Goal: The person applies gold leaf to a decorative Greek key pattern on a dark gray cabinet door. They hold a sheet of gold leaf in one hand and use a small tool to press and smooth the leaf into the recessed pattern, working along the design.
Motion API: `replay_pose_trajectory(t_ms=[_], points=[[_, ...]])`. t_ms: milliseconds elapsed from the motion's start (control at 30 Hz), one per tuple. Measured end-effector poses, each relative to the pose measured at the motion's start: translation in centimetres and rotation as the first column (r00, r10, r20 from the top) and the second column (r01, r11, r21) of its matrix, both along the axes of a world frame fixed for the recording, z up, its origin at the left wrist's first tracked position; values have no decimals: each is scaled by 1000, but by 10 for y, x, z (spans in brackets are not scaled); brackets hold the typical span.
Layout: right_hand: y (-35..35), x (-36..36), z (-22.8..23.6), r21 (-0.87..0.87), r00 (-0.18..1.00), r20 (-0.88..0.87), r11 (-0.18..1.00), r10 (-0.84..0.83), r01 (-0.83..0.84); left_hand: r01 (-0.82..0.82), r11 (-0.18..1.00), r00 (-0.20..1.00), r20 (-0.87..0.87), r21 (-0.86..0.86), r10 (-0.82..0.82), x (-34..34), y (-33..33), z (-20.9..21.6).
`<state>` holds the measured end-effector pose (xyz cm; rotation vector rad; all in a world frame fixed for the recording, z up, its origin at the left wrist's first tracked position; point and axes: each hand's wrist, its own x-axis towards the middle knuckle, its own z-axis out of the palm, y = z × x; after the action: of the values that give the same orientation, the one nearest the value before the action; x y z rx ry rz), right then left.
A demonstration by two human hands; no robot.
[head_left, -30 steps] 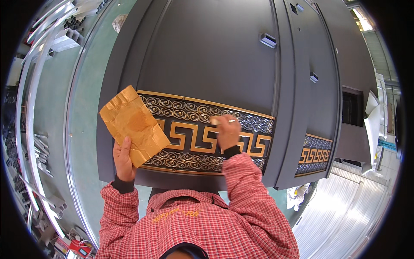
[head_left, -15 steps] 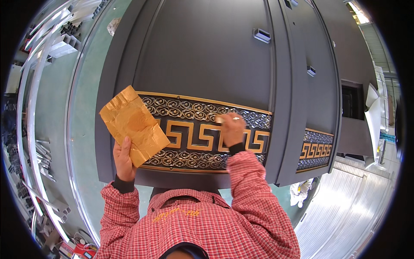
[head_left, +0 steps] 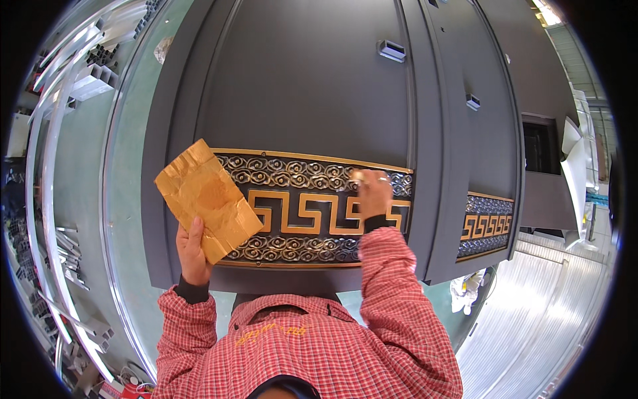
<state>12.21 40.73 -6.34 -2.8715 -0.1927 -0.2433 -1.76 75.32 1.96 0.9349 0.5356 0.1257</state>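
My left hand (head_left: 193, 256) grips the lower corner of a creased gold foil sheet (head_left: 226, 223), thumb on top. A darker round smear marks the sheet's middle. My right hand (head_left: 375, 194) is closed on a small tan pad (head_left: 357, 176), its exact kind blurred. The pad sits against the upper row of swirl relief on a decorative band (head_left: 312, 176). Gold edging and a gold key pattern (head_left: 318, 214) run along this band. Swirls left of my right hand look golden; those to its right look more silvery. The band belongs to a dark grey panel (head_left: 306, 86).
A second grey panel with a similar band (head_left: 487, 226) stands to the right. Small box-shaped fittings (head_left: 391, 51) stick out of the panels. Metal profiles (head_left: 93, 81) lie on the left. A white bag (head_left: 467, 291) and a ribbed translucent sheet (head_left: 531, 299) are at lower right.
My right hand has moved a little to the right along the upper swirl row with the tan pad. The left hand keeps the gold foil sheet in nearly the same place.
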Motion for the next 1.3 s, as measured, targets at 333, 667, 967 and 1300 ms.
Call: replay_pose_trajectory(t_ms=[333,667,967,1300], points=[[56,-4,-3,225,989,82,965,121,-136,34,999,999,15,7,-34,9,-18,-3],[-15,-12,10,245,1000,-3,969,20,-19,30,1000,1000,-2,-8,-30,9,-33,-8],[-51,-10,6,105,993,3,987,122,-121,85,995,996,-11,-48,-86,11,-67,-16],[-12,-7,115,549,985,32,820,172,-161,121,988,993,25,-92,-119,30,-128,-8]])
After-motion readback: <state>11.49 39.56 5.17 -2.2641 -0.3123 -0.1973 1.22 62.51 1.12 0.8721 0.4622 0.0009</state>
